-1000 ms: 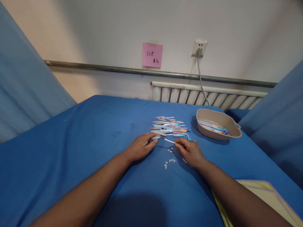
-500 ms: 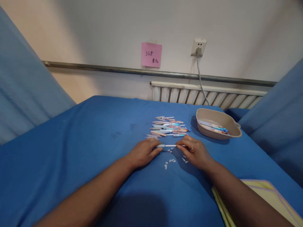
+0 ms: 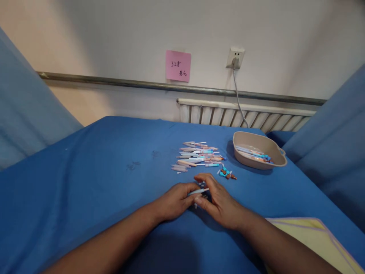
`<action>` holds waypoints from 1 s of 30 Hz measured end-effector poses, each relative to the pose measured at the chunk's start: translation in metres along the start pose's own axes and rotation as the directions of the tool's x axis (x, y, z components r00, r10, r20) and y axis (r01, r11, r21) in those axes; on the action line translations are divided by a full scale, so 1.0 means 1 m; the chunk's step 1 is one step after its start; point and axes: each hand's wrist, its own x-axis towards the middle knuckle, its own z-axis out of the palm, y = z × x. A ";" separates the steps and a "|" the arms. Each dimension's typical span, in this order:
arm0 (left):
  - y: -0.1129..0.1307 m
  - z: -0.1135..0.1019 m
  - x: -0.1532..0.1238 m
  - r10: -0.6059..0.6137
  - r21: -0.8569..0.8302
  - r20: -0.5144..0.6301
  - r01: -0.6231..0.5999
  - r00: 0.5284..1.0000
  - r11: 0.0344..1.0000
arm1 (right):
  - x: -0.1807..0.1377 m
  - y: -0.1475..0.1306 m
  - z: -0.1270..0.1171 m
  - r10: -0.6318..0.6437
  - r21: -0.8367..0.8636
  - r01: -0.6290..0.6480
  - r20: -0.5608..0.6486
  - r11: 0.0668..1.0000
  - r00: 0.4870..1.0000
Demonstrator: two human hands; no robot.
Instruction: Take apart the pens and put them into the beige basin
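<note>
My left hand (image 3: 178, 199) is closed on a slim pale pen (image 3: 196, 191), its barrel pinched between thumb and fingers. The pen lies almost level, with its thin end pointing right. Around that end curves my right hand (image 3: 221, 201), thumb and index finger spread apart; whether the thin end touches its fingers I cannot tell. Small white pieces (image 3: 195, 206) lie on the blue cloth beneath the hands, mostly hidden by them. Just beyond is a row of pens and pen parts (image 3: 196, 155). A little heap of blue and brown pieces (image 3: 227, 174) sits right of it.
A beige plastic basket (image 3: 238, 158) holding several pens stands at the back right of the blue cloth (image 3: 108, 160). A yellow cloth (image 3: 299, 232) lies at the front right. Behind are a radiator (image 3: 211, 114), a metal rail (image 3: 114, 82) and a plugged-in cable (image 3: 238, 95).
Both hands have come nearer to me and closer together. The white stick between them no longer shows at its earlier length. My right fingers have spread from their pinch, and the blue-brown heap is uncovered.
</note>
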 end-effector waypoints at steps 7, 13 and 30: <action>0.003 0.000 0.000 0.011 0.020 0.040 -0.012 0.999 1.000 | 0.001 -0.005 -0.003 -0.033 0.021 0.032 0.064 0.999 0.997; -0.003 -0.005 0.004 -0.052 -0.022 0.011 0.052 0.999 0.998 | 0.005 0.005 -0.009 0.005 0.150 0.011 -0.107 0.989 0.994; -0.030 -0.019 0.016 -0.276 -0.455 -0.183 0.168 0.944 0.875 | 0.023 0.074 -0.028 0.222 -0.571 -0.259 -0.136 0.779 0.966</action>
